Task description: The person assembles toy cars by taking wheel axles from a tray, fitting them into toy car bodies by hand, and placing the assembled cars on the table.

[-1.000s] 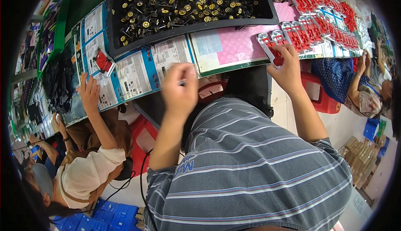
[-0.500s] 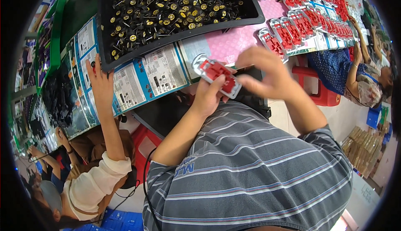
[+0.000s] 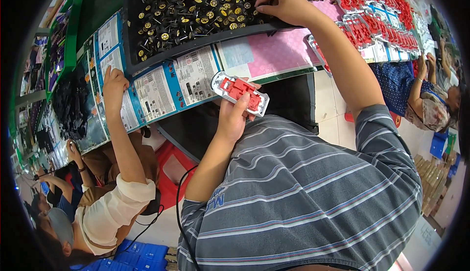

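Note:
My left hand grips a toy car body with a silver-white shell and a red chassis part facing up. It is held above my lap, just off the table's near edge, with my thumb across its red part. My right hand is over the right side of a black tray. Its fingers are bent into a pinch close to the wheel sets, which are black wheels with yellow hubs on metal axles. Whatever lies between the fingertips is too small to make out.
Rows of red and silver car bodies stand at the far right, partly behind my right arm. A pink sheet and printed cards cover the table. At left, a co-worker's hand rests near the tray corner, beside black pieces.
My right hand has left the car body and moved up and away to the tray. The car body has shifted slightly left in my left hand. The co-worker's hand has curled.

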Tool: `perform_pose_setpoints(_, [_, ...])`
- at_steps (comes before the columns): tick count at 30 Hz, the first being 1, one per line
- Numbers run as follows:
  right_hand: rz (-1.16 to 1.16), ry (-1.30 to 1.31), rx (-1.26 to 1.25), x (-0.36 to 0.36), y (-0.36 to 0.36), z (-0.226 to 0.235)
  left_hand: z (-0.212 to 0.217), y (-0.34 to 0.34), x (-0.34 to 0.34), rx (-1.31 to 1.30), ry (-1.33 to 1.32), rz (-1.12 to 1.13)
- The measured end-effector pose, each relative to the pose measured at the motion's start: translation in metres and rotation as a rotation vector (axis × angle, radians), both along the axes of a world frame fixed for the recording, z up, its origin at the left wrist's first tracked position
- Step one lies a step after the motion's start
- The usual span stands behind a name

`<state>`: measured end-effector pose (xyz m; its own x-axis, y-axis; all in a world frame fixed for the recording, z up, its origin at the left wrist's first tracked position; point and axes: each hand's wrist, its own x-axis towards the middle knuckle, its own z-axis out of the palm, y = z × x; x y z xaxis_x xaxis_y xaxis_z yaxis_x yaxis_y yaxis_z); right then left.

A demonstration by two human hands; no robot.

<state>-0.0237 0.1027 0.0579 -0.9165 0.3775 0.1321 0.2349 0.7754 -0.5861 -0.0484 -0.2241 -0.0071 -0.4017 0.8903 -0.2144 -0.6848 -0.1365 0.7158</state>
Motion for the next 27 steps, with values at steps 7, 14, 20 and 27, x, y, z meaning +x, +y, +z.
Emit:
perform_pose_setpoints(7, [-0.165,0.385,0.023,0.029,-0.038,0.048,0.006,0.005,-0.001,0.017,0.047,0.000])
perform_pose_setpoints(14, [-0.042,0.430,-0.168,0.083,-0.117,0.029,0.015,0.021,-0.002,0.052,0.158,0.060])
perform_pose_setpoints(20, [-0.025,0.385,-0.223,0.091,-0.146,0.020,0.018,0.018,-0.006,0.051,0.154,0.099])
perform_pose_setpoints(27, [0.008,0.284,-0.324,0.092,-0.163,0.017,0.015,0.015,-0.002,0.105,0.196,0.140])
